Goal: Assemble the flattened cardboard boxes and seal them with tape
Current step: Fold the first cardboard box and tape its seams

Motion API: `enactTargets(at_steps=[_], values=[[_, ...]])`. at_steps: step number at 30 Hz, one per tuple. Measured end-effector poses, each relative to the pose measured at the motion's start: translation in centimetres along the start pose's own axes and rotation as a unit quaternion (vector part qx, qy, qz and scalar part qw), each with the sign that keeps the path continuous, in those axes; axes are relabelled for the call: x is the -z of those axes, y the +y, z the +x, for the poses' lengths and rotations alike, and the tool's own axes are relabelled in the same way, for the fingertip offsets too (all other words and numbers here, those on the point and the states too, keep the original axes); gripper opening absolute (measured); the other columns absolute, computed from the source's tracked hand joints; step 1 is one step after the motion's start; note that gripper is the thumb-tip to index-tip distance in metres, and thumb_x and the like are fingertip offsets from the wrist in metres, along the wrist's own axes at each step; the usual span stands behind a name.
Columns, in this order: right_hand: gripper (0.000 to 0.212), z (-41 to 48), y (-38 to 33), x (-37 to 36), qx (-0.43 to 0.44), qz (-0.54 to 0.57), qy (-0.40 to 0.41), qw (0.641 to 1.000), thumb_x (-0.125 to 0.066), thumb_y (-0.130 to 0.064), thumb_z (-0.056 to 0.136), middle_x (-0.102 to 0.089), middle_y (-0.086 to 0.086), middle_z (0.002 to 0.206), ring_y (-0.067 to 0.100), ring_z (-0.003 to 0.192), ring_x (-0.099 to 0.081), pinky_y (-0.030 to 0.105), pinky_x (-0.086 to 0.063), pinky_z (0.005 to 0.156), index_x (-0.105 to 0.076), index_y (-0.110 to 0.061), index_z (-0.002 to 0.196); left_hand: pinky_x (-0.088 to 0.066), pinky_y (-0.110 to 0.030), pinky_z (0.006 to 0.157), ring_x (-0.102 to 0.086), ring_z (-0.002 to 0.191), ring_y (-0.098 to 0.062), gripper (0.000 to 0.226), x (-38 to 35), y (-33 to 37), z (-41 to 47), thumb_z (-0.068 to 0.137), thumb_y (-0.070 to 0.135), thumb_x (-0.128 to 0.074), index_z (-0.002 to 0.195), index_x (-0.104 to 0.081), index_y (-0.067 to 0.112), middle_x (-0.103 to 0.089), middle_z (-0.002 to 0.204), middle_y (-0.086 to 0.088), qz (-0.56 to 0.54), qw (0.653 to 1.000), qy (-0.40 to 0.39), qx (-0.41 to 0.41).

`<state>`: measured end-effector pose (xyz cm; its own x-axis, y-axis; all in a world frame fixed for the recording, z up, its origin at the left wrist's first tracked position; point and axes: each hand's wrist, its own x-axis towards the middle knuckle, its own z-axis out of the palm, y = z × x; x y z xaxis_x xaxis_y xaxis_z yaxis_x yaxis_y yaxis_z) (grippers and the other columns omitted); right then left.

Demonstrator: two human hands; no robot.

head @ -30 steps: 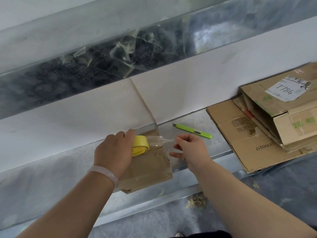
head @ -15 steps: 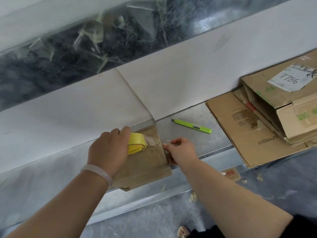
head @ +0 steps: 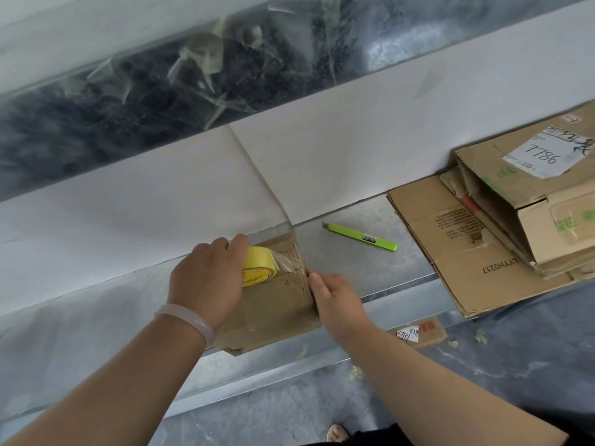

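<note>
A small brown cardboard box stands on the metal bench, partly over its front edge. My left hand grips a roll of clear tape with a yellow core on top of the box. A short strip of tape runs from the roll to the box's right edge. My right hand lies against the box's right side, fingers straight, pressing the tape end down there. Its palm side is hidden.
A green utility knife lies on the bench right of the box. Flattened cardboard boxes are stacked at the right, with a labelled folded box on top. A white wall rises behind. A cardboard scrap lies on the floor below.
The stretched tape strip has shortened. My right hand has moved left from pinching the tape end in the air to the box's right side. My left hand keeps the roll on the box.
</note>
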<state>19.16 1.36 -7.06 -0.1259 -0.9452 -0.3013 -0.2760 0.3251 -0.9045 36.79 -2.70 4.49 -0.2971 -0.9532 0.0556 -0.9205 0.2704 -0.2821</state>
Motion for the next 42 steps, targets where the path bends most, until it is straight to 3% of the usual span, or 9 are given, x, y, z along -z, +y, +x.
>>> enactTargets(at_steps=[3, 5, 8, 12, 20, 26, 33, 39, 42], values=[[0.094, -0.7, -0.6, 0.8, 0.029, -0.16, -0.085, 0.983, -0.003, -0.081, 0.075, -0.046, 0.002, 0.107, 0.023, 0.105, -0.053, 0.036, -0.044, 0.089, -0.049, -0.031, 0.139, -0.028, -0.03, 0.051, -0.036, 0.069, -0.024, 0.03, -0.1, 0.0, 0.1, 0.086, 0.01, -0.047, 0.115, -0.048, 0.017, -0.049, 0.082, -0.003, 0.005, 1.0, -0.002, 0.003], [0.094, -0.5, -1.2, 1.5, 0.029, -0.24, -0.107, 0.964, -0.003, -0.083, 0.072, -0.045, 0.003, 0.109, 0.027, 0.11, -0.053, 0.039, -0.046, 0.091, -0.049, -0.029, 0.135, -0.029, -0.03, 0.052, -0.036, 0.07, -0.023, 0.031, -0.1, -0.1, 0.1, 0.086, 0.011, -0.044, 0.116, -0.045, 0.019, -0.042, 0.081, -0.001, 0.006, 1.0, -0.003, 0.002], [0.08, -0.2, -1.8, 1.8, 0.067, -0.212, -0.086, 0.971, -0.035, -0.073, 0.088, -0.032, 0.0, 0.148, 0.023, 0.136, -0.038, 0.044, -0.038, 0.109, -0.018, -0.031, 0.153, -0.028, -0.03, 0.052, -0.036, 0.07, -0.023, 0.032, -0.1, -0.1, 0.2, 0.086, 0.01, -0.043, 0.117, -0.043, 0.02, -0.036, 0.08, 0.001, 0.006, 1.0, -0.004, -0.003], [0.095, 0.7, -3.4, 1.0, 0.169, -0.177, -0.082, 0.966, -0.064, -0.057, 0.083, -0.019, -0.016, 0.158, 0.01, 0.144, -0.022, 0.034, -0.029, 0.114, 0.003, -0.048, 0.151, -0.027, -0.031, 0.053, -0.034, 0.072, -0.023, 0.032, -0.3, -0.2, 0.2, 0.085, 0.01, -0.044, 0.116, -0.042, 0.019, -0.043, 0.083, -0.001, 0.0, 1.0, 0.003, -0.007], [0.099, 2.0, -3.3, 0.4, 0.156, -0.201, -0.13, 0.958, -0.069, -0.06, 0.077, -0.018, -0.019, 0.157, 0.01, 0.143, -0.026, 0.035, -0.032, 0.113, 0.001, -0.056, 0.147, -0.045, -0.034, 0.066, -0.051, 0.092, -0.025, 0.034, -0.8, -1.9, 0.6, 0.089, 0.023, -0.05, 0.122, -0.044, 0.024, -0.06, 0.099, -0.001, -0.107, 0.994, 0.009, -0.028], [0.098, 2.1, -3.2, 0.5, 0.164, -0.238, -0.132, 0.948, -0.065, -0.063, 0.078, -0.012, -0.023, 0.159, 0.006, 0.144, -0.02, 0.029, -0.023, 0.114, 0.007, -0.058, 0.145, -0.047, -0.033, 0.083, -0.056, 0.097, -0.015, 0.025, -2.6, -5.5, -0.6, 0.085, 0.031, -0.069, 0.105, -0.053, 0.034, -0.059, 0.099, 0.009, -0.428, 0.903, -0.049, -0.001], [0.094, 2.2, -3.3, 0.7, 0.181, -0.286, -0.125, 0.933, -0.057, -0.068, 0.081, -0.007, -0.025, 0.16, 0.003, 0.144, -0.014, 0.029, -0.012, 0.117, 0.007, -0.054, 0.148, -0.036, -0.01, 0.079, -0.049, 0.093, 0.007, 0.04, -2.8, -7.4, -1.5, 0.076, 0.049, -0.071, 0.113, -0.06, 0.036, -0.054, 0.098, 0.021, -0.414, 0.91, 0.013, -0.037], [0.086, 2.2, -3.2, 0.7, 0.18, -0.304, -0.138, 0.925, -0.047, -0.075, 0.079, 0.002, -0.045, 0.144, -0.013, 0.131, -0.007, 0.03, -0.004, 0.119, 0.011, -0.062, 0.142, -0.034, -0.008, 0.07, -0.049, 0.09, 0.006, 0.044, -2.5, -10.5, -3.0, 0.078, 0.054, -0.06, 0.122, -0.056, 0.045, -0.053, 0.086, 0.019, -0.391, 0.919, 0.019, -0.051], [0.084, 2.3, -3.3, 0.7, 0.187, -0.329, -0.14, 0.915, -0.041, -0.076, 0.08, 0.005, -0.039, 0.152, -0.004, 0.143, -0.008, 0.033, 0.0, 0.122, 0.008, -0.058, 0.145, -0.034, -0.007, 0.07, -0.05, 0.088, 0.006, 0.041, -2.5, -10.0, -3.0, 0.081, 0.053, -0.061, 0.12, -0.059, 0.042, -0.054, 0.085, 0.017, -0.4, 0.915, 0.027, -0.039]])
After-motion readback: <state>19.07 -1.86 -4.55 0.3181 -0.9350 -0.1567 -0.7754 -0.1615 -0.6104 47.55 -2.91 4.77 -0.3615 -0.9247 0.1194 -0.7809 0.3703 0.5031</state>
